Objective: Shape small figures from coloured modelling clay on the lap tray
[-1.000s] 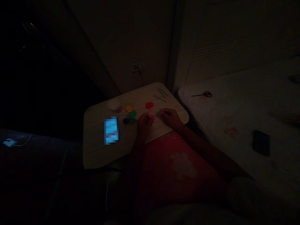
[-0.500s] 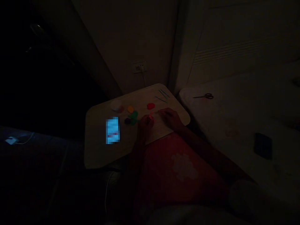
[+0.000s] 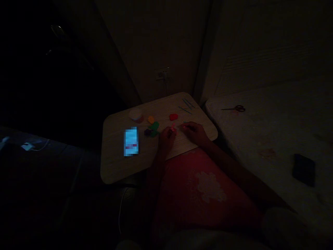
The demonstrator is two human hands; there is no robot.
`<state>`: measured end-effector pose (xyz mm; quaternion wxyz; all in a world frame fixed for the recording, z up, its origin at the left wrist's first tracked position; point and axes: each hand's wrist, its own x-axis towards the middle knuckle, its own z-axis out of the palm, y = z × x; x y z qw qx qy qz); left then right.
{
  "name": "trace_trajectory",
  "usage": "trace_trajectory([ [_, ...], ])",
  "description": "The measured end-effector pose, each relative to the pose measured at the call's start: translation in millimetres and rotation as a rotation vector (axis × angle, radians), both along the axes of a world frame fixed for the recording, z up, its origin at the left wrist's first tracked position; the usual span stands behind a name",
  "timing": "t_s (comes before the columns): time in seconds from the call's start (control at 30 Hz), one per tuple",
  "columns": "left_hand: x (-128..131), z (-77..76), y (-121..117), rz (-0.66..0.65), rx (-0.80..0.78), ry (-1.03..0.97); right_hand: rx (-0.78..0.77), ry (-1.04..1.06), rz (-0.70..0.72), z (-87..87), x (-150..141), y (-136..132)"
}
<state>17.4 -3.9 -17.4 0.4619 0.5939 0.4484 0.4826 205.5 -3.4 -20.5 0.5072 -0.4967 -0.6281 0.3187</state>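
In dim light, my left hand [image 3: 166, 137] is closed around a small pinkish-red piece [image 3: 173, 128] that looks like modelling clay. My right hand [image 3: 195, 132] is just to the right, its fingers pinched, with a faint pink spot at the tips; what it holds is too dark to make out. A red lump [image 3: 173, 117] lies on the table beyond both hands. Left of my left hand are green leaf-like pieces [image 3: 155, 126], a dark purple lump [image 3: 147, 132] and an orange lump [image 3: 151, 119].
A tub [image 3: 136, 115] stands at the back left of the small table [image 3: 114, 170], near a lit, blurred-out screen [image 3: 131, 141]. Several thin sticks [image 3: 185, 110] lie at the back right. Scissors [image 3: 235, 108] and a dark flat object [image 3: 304, 169] rest on the pale surface to the right.
The whole view has shifted, so things appear slightly further right. My right hand's fingers have drawn in a little, while my left hand keeps hold of the pinkish-red piece.
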Motion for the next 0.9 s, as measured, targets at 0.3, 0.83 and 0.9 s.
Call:
trace_trajectory([
  [0.3,5.1,-7.8,-2.1,0.005,-0.007,-0.067,-0.089,0.094,0.029,-6.4,3.7,-1.8],
  [0.83,11.6,-5.8,-5.1,-0.002,-0.016,-0.166,-0.060,0.051,-0.046,1.2,5.9,-9.0],
  [0.9,11.6,-6.4,-4.0,0.002,-0.021,-0.211,-0.064,0.032,-0.057,1.8,4.6,-8.2],
])
